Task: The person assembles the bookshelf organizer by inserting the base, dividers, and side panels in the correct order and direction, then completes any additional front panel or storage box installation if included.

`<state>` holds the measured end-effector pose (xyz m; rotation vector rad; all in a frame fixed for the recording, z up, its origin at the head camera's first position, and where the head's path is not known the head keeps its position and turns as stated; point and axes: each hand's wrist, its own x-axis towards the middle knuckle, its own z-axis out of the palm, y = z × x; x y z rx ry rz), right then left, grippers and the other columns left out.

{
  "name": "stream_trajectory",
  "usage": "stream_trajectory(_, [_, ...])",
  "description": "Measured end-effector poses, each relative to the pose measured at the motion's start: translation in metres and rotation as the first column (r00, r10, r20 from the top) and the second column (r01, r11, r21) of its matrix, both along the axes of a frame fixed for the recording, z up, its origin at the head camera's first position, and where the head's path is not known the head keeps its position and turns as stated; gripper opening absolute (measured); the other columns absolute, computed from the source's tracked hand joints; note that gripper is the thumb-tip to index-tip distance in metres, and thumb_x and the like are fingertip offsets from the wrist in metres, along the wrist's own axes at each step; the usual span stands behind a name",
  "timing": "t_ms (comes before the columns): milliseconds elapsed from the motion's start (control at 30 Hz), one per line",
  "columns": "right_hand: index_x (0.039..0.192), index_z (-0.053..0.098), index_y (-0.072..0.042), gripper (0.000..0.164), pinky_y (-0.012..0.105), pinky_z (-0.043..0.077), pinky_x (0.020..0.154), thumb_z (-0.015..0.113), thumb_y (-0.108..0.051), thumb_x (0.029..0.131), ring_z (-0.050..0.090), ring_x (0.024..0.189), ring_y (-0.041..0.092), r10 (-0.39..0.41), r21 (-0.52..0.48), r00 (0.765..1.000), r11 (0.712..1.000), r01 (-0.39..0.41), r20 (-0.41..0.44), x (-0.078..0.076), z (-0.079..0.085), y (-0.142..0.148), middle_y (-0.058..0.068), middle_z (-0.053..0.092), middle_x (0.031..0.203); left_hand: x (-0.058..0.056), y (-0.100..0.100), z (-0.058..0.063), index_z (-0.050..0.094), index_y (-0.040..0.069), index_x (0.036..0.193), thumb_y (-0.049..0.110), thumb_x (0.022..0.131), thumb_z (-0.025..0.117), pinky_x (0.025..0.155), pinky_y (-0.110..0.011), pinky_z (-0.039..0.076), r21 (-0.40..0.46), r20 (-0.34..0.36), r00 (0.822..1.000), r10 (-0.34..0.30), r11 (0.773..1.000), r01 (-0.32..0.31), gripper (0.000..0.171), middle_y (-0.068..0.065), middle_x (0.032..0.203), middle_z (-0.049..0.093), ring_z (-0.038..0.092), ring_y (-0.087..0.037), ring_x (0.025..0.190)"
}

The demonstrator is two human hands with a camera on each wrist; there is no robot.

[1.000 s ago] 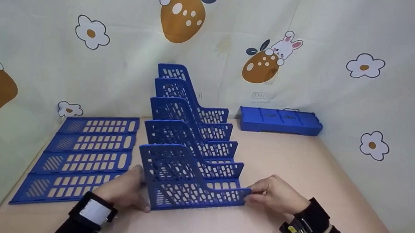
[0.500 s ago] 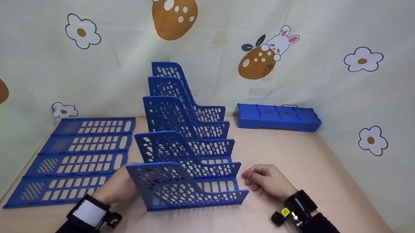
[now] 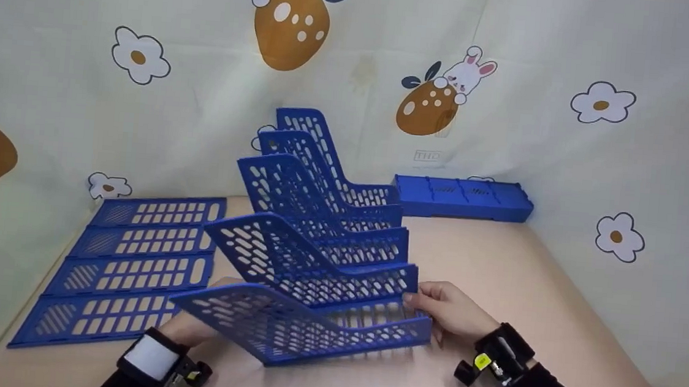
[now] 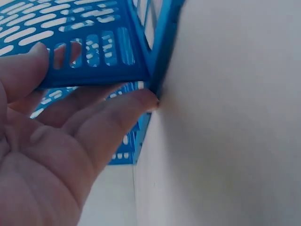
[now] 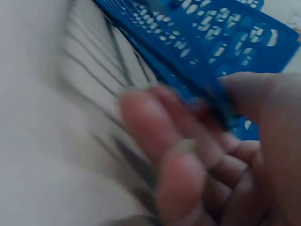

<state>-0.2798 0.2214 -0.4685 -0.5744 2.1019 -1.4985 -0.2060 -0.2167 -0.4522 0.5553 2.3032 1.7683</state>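
Observation:
A blue plastic file rack [image 3: 308, 337] with several slotted upright dividers stands in the middle of the table in the head view. Its dividers lean to the left and towards me. My left hand [image 3: 189, 329] holds the rack's left rear side, mostly hidden behind the near dividers. In the left wrist view, the thumb and fingers of the left hand [image 4: 56, 155] lie on opposite sides of a slotted panel. At the rack's low right end, my right hand [image 3: 458, 313] pinches a divider edge between thumb and fingers. The right wrist view is blurred.
Several flat blue slotted panels [image 3: 30, 324] lie side by side on the left of the table. A long blue plastic piece [image 3: 463, 210] sits at the back right. A printed curtain [image 3: 201, 133] hangs close behind and at both sides.
The rack's dividers lean further left and towards me, and its right end has shifted right. My right hand let go of the right edge, then took hold there again.

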Motion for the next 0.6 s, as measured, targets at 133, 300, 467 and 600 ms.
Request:
stream_trajectory(133, [0.08,0.057,-0.009,0.031,0.02,0.049,0.057,0.06,-0.03,0.103,0.058,0.063,0.007,-0.22,-0.116,0.969,0.971,0.207,-0.113,0.005,0.024,0.0,-0.003,0.063,0.074,-0.003,-0.014,0.005,0.057,0.008,0.142,0.024,0.098,0.067,0.1,-0.05,0.055,-0.11,-0.019,0.987,-0.162,0.981,0.159,0.048,-0.018,0.134,0.066,0.064,-0.04,0.121])
stream_trajectory(300, [0.073,0.046,-0.009,0.036,0.02,0.04,0.052,0.059,-0.023,0.103,0.049,0.057,0.01,-0.34,-0.19,0.923,0.933,0.306,-0.18,0.014,0.071,0.013,-0.004,0.051,0.065,0.005,-0.045,0.017,0.062,0.017,0.139,0.044,0.098,0.065,0.098,-0.053,0.055,-0.541,-0.077,0.979,0.191,0.816,-0.202,0.049,-0.009,0.136,0.065,0.066,-0.031,0.118])
stream_trajectory(467, [0.073,0.046,-0.006,0.038,0.024,0.041,0.052,0.06,-0.024,0.103,0.049,0.056,0.011,-0.345,-0.139,0.899,0.938,0.319,-0.268,0.021,0.109,0.029,-0.003,0.052,0.063,0.007,-0.088,0.013,0.05,0.006,0.149,0.039,0.102,0.06,0.09,-0.057,0.056,-0.706,-0.133,0.946,0.296,0.642,-0.3,0.058,-0.03,0.142,0.052,0.064,-0.045,0.11])
stream_trajectory(600, [0.074,0.044,-0.005,0.039,0.029,0.047,0.057,0.062,-0.024,0.103,0.052,0.058,0.016,-0.354,-0.11,0.878,0.935,0.337,-0.322,0.025,0.128,0.039,-0.002,0.052,0.063,0.007,-0.112,0.006,0.035,-0.001,0.156,0.048,0.101,0.057,0.107,-0.078,0.029,-0.782,-0.097,0.935,0.342,0.555,-0.284,0.077,-0.045,0.155,0.021,0.026,-0.068,0.138])
